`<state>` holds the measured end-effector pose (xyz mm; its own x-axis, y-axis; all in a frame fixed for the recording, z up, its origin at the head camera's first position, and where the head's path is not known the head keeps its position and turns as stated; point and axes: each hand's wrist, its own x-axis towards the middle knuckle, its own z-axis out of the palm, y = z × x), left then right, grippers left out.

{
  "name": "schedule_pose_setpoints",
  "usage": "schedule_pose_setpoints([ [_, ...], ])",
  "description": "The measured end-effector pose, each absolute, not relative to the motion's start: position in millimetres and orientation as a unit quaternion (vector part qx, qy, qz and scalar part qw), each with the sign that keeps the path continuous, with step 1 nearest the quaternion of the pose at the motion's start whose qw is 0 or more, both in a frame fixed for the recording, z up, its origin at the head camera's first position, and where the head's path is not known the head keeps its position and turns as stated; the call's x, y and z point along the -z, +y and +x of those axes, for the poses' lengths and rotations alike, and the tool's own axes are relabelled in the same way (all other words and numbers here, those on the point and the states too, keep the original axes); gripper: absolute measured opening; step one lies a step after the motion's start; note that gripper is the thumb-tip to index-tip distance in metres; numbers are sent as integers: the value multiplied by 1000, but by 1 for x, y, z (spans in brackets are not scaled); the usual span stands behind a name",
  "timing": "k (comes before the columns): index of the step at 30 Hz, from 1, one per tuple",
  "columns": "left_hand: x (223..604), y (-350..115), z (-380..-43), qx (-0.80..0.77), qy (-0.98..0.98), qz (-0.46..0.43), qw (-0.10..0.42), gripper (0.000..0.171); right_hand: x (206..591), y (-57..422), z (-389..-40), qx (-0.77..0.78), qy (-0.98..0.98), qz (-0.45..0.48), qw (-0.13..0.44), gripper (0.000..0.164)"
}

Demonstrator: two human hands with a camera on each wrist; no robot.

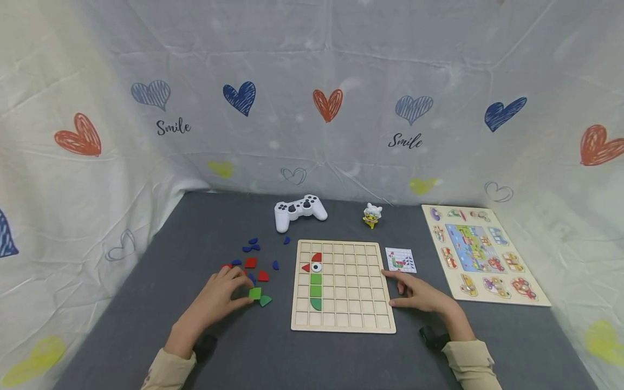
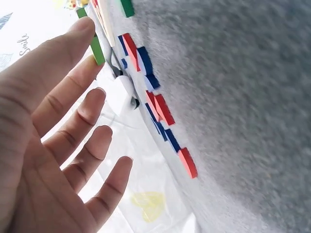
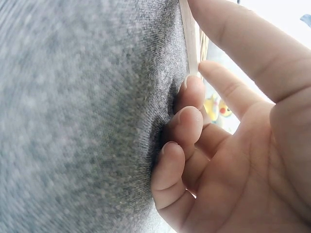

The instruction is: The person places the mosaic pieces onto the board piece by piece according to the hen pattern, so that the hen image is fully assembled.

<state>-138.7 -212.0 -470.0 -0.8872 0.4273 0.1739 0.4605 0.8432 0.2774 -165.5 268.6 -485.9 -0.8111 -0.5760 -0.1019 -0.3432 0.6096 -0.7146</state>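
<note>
Between thumb and index finger, my left hand [image 1: 221, 292] pinches a light green square tile [image 2: 97, 48]. Below it on the cloth lies a dark green quarter-round tile [image 1: 265, 300]. The wooden grid board [image 1: 343, 329] sits in the middle of the table. Its left part carries a red quarter-round [image 1: 317, 257], a red triangle [image 1: 306, 267], an eye tile [image 1: 316, 267], two light green squares [image 1: 316, 291] and a dark green quarter-round [image 1: 316, 304]. My right hand [image 1: 418, 293] touches the board's right edge with thumb and index finger; its other fingers bend against the cloth.
Red tiles [image 1: 251, 262] and several blue tiles [image 1: 275, 265] lie scattered left of the board. A pattern card [image 1: 401, 260] is at its right. Behind stand a white game controller [image 1: 298, 211] and a small figurine [image 1: 372, 215]. A picture puzzle [image 1: 482, 254] lies far right.
</note>
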Motion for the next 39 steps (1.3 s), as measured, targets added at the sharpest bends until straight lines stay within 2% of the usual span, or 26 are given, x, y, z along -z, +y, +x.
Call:
schedule_pose_setpoints([
  [14, 463, -188, -145, 167, -950, -256, 66, 24, 487, 270, -166, 359, 881, -258, 166, 70],
  [24, 461, -172, -148, 175, -936, -283, 113, 25, 487, 270, -166, 354, 882, -265, 164, 71],
  [34, 465, -148, -151, 166, -944, -274, 80, 25, 486, 269, -165, 346, 883, -272, 160, 70],
  [39, 464, -136, -151, 171, -940, -283, 80, 26, 485, 269, -165, 338, 886, -274, 160, 71],
])
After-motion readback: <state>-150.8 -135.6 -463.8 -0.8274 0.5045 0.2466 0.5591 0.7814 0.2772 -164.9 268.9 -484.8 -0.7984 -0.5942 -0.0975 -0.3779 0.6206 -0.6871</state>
